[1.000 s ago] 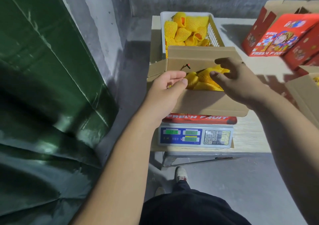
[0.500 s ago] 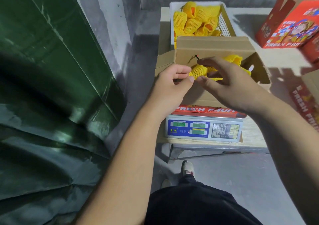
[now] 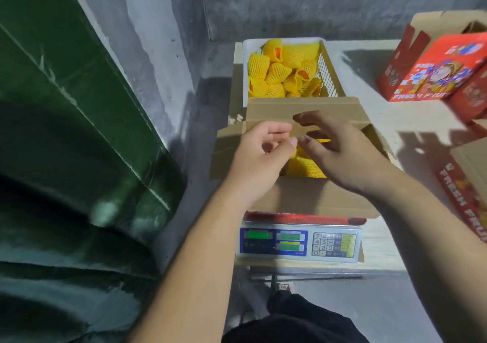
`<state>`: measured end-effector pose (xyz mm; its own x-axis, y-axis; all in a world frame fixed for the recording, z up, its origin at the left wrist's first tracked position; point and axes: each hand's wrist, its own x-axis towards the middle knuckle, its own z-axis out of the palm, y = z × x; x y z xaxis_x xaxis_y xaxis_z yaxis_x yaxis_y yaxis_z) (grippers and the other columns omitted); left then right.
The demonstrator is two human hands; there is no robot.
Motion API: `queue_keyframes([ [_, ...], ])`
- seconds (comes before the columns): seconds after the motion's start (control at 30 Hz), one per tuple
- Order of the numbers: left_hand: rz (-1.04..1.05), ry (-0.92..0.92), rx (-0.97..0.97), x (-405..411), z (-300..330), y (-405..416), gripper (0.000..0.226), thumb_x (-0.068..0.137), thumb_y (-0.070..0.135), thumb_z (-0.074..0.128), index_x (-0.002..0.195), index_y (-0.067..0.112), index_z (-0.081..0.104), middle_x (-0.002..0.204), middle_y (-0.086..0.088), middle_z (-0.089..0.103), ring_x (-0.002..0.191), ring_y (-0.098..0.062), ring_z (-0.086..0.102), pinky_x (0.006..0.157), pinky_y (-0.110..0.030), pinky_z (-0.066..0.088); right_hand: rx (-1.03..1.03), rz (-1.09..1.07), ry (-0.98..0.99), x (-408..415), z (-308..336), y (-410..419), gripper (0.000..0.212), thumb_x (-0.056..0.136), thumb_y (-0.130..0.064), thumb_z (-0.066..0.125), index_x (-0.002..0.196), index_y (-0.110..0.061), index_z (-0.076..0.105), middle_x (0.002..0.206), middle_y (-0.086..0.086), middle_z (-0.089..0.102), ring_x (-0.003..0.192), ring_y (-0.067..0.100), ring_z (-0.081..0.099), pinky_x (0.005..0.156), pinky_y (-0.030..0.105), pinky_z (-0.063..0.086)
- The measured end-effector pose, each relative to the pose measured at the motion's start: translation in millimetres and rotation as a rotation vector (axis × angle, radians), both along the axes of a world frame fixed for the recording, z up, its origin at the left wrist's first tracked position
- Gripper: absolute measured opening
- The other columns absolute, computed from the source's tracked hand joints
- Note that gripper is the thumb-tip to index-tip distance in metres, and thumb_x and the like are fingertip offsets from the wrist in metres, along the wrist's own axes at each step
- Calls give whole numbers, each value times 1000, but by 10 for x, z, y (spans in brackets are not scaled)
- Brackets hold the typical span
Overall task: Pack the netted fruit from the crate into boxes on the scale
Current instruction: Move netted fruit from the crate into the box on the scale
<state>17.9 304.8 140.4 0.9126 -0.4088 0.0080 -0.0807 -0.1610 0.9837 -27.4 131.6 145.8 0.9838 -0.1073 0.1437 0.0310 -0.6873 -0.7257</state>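
I'm mid-fill: both hands over the open box (image 3: 311,197) on the scale (image 3: 300,245). Left hand (image 3: 259,155) fingers curled, thumb against forefinger, pinching what, can't tell. Right hand (image 3: 342,149) fingers spread. Netted fruit (image 3: 303,167) just below fingertips. Next: reach beyond to the crate (image 3: 328,71).

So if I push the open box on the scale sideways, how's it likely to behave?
The box would probably slide rather than tip: it looks low and wide, with netted fruit weighing down its bottom. It overhangs the scale, so a hard shove might carry it off. Its open flaps will likely flex, being thin cardboard.
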Motion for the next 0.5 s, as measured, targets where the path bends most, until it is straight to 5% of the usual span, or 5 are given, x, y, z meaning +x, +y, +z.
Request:
queue_keyframes([
  [0.13,7,-26,146,545,-55,-449,23,101,19,64,123,20,70,115,8,70,106,3,63,82,-1,45,-55,0,-1,526,-103,-418,33,102,-24,57,135,-21,60,131,-4,65,112,17,64,96,34,52],
  [0.23,-32,-58,341,997,-147,-823,24,102,19,61,125,18,68,118,3,69,110,-8,64,95,-22,52,-334,17,64,960,-272,-758,29,101,-29,54,128,-23,62,118,3,69,105,28,66,80,33,47],
  [0.37,-122,-69,831,1487,-377,-1169,20,100,38,55,112,27,67,107,0,72,98,-25,67,88,-41,57,-236,180,512,1564,-514,-1064,21,103,-34,48,101,-22,65,96,2,68,94,27,65,70,35,47],
  [0.5,-243,29,1057,1835,-596,-1314,25,92,43,53,86,20,58,81,-2,63,77,-25,64,63,-33,47,-342,555,898,2207,-662,-1146,15,103,-28,49,103,-21,63,91,-3,64,80,17,62,64,31,48],
])
